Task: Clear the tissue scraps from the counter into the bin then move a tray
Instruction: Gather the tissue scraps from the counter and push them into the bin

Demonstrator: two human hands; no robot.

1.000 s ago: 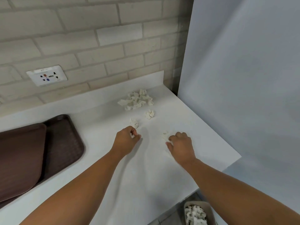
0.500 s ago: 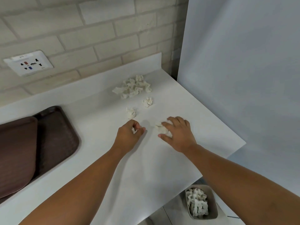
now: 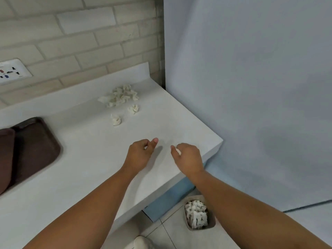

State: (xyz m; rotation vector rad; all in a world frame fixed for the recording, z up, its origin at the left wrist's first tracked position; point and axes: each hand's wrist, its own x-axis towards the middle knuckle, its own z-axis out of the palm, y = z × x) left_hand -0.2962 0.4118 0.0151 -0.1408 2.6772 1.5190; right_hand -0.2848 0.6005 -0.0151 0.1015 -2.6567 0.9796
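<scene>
Gathering is being done at this step: a scrap [image 3: 178,151] is being pinched in the curled fingers of the right hand [image 3: 188,159], and a smaller white bit [image 3: 145,147] is being held inside the closed left hand [image 3: 141,153], its thumb sticking out. Both hands are being held just above the counter [image 3: 89,168], near its front corner.

The next move, by judgement, is a carry to the bin [image 3: 202,228]. It is standing on the floor at five o'clock from the right hand, below the counter's edge, and is already heaped with tissue. The hands are to be brought past that edge and opened low over the bin, since such light scraps could be drifting wide if dropped from high.

More is waiting to be cleared: a pile [image 3: 120,96] is lying at eleven o'clock from the hands, by the back wall, with two loose scraps [image 3: 116,120] just in front of it. The tray [image 3: 37,150] is lying untouched at nine o'clock, so that step is not yet begun. A socket [image 3: 10,71] is being shown on the brick wall at ten o'clock. Nothing is standing between hands and bin but the counter's edge.
</scene>
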